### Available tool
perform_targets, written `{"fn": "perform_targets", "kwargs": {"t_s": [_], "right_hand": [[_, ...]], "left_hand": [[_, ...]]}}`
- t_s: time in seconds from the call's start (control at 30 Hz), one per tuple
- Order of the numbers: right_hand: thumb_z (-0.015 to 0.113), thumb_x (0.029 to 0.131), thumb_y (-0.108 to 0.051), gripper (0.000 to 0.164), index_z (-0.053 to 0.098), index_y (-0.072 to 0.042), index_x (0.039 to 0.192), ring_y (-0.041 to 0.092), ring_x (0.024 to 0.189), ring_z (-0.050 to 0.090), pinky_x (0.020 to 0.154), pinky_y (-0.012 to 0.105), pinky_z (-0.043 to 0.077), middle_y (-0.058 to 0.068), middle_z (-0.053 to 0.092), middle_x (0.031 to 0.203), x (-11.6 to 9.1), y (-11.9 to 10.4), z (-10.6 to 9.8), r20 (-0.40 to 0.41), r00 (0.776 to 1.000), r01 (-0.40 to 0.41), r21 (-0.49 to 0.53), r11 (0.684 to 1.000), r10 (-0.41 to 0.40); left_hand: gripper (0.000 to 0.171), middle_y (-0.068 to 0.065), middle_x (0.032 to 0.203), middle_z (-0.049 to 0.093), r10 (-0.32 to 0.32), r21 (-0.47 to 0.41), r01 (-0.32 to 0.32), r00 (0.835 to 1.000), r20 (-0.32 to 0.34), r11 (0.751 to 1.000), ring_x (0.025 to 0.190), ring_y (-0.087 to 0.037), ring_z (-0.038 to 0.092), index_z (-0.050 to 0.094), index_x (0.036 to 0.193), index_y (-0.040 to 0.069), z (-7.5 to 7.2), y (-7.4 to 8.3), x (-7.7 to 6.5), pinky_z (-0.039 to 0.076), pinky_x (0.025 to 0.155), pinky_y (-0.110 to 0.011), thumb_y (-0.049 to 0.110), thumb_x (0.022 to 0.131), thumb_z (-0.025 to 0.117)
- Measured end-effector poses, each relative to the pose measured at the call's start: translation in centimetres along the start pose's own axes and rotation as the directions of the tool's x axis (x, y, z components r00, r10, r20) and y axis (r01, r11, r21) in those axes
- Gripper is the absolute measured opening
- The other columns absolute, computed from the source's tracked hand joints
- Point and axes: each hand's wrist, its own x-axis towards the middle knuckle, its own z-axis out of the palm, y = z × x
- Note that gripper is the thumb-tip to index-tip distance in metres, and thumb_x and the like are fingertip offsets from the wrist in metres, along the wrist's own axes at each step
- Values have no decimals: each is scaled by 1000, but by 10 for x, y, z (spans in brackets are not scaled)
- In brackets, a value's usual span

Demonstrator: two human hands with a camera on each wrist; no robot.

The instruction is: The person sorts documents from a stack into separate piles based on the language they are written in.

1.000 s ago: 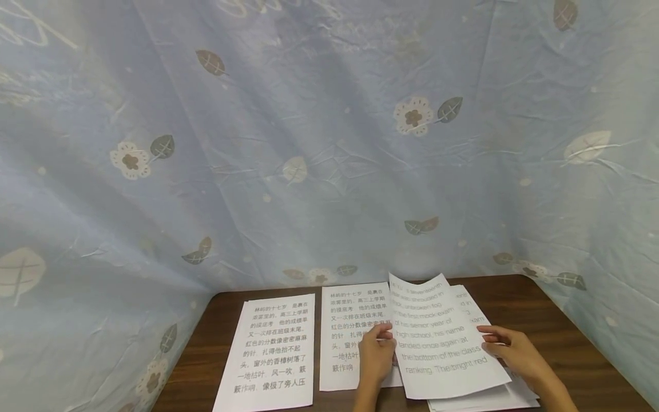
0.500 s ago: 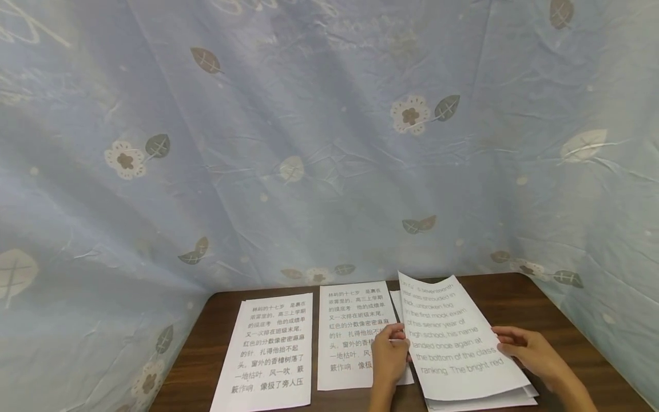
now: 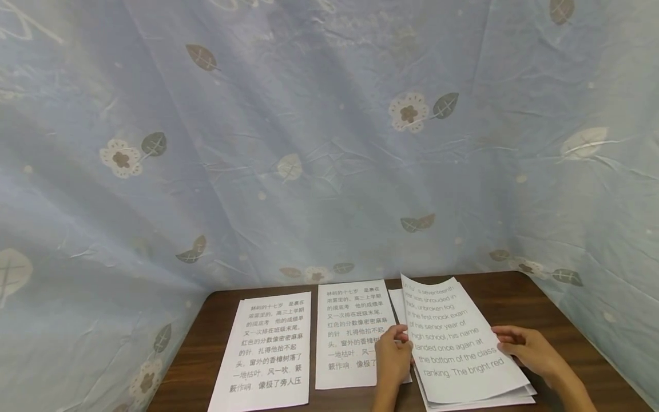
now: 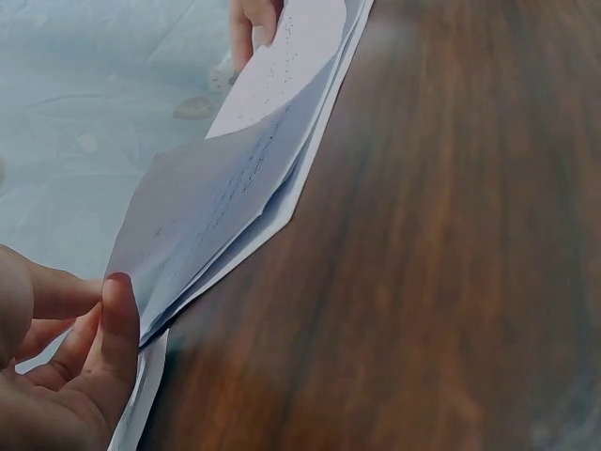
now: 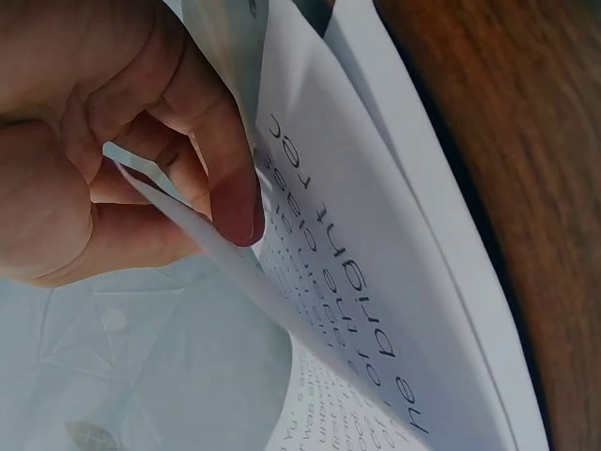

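Note:
A white sheet of paper [image 3: 448, 343] printed with English text is held over a pile of paper [image 3: 396, 298] at the right of the table. My left hand [image 3: 393, 356] pinches its left edge between thumb and fingers, as the left wrist view shows with the left hand [image 4: 80, 343] at the corner. On the opposite edge my right hand [image 3: 527, 350] pinches the sheet. In the right wrist view, the right hand [image 5: 150, 141] has fingers on both sides of the curved sheet. The held sheet bows slightly and hides most of the pile.
A sheet with Chinese text [image 3: 350, 337] lies beside my left hand. Further left is another stack with Chinese text [image 3: 270, 349]. Both rest on a dark wooden table [image 3: 193, 355], and a blue patterned cloth [image 3: 329, 189] hangs behind its back edge.
Both hands have moved the English sheet right over the pile, mostly in the first half second. More of the middle Chinese sheet shows now. The grip looks the same.

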Motion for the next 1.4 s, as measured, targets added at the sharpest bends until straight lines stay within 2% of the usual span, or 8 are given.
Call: {"fn": "perform_targets", "kwargs": {"t_s": [0.17, 0.43, 0.67, 0.8, 0.9, 1.1, 1.27, 1.4], "right_hand": [[69, 104, -14, 51, 56, 12, 146, 7, 94, 64, 74, 28, 58, 18, 73, 125, 0, -2, -2, -25, 999, 24, -26, 999, -24], [69, 102, -11, 47, 59, 14, 141, 17, 93, 68, 71, 31, 60, 20, 74, 119, -2, -3, 2, -47, 999, 15, -68, 998, -18], [71, 99, -11, 43, 64, 14, 134, 21, 91, 72, 70, 32, 63, 21, 77, 112, 0, 0, 4, -96, 995, 18, -126, 992, -30], [70, 102, -13, 41, 65, 13, 133, 24, 92, 76, 70, 32, 65, 26, 76, 114, -1, 0, 1, -123, 992, 21, -165, 986, -41], [68, 104, -15, 40, 65, 13, 133, 21, 86, 77, 68, 30, 64, 28, 76, 116, -2, -2, -3, -148, 987, 30, -187, 982, -58], [69, 104, -19, 43, 65, 11, 135, 13, 80, 75, 66, 26, 62, 23, 79, 111, -3, -10, -1, -182, 980, 41, -194, 980, -77], [70, 103, -21, 45, 65, 10, 136, 14, 83, 72, 66, 25, 61, 15, 78, 108, 3, -24, 11, -168, 983, 42, -165, 985, -70], [71, 103, -22, 49, 63, 11, 138, 17, 87, 72, 68, 26, 61, 16, 76, 110, 8, -36, 24, -145, 988, 38, -141, 989, -59]], "left_hand": [[36, -4, 98, 71, 8, 24, -8, 1000, 0, 1000, 60, -6, 64, 75, 123, 2, 0, -3, 2, 52, 50, -18, -8, 89, 70], [38, -5, 98, 70, -30, 51, 28, 999, 31, 998, 58, -6, 63, 73, 126, 0, 1, -6, 3, 50, 50, -17, -8, 89, 69], [43, -5, 99, 69, -9, 100, 5, 999, 45, 995, 60, -6, 65, 69, 133, -4, 3, -6, 2, 51, 51, -17, -7, 90, 70], [44, -4, 100, 70, -5, 114, -1, 999, 53, 993, 62, -5, 66, 67, 134, -7, 1, -5, 3, 51, 51, -16, -5, 90, 72], [45, -5, 101, 72, 16, 118, -21, 999, 41, 993, 64, -3, 66, 67, 134, -8, -4, -3, 5, 52, 53, -16, -3, 90, 74], [46, -5, 102, 75, 36, 140, -33, 999, -21, 990, 71, -3, 68, 69, 133, -4, -19, -2, 8, 55, 60, -18, 5, 88, 78], [44, -3, 102, 75, 43, 168, -33, 997, -57, 985, 77, -4, 68, 71, 131, -1, -36, 0, 11, 55, 64, -20, 10, 89, 80], [45, 0, 102, 74, 23, 210, -14, 999, -41, 978, 83, -6, 68, 72, 133, 3, -50, 1, 13, 55, 69, -23, 15, 90, 79]]}}
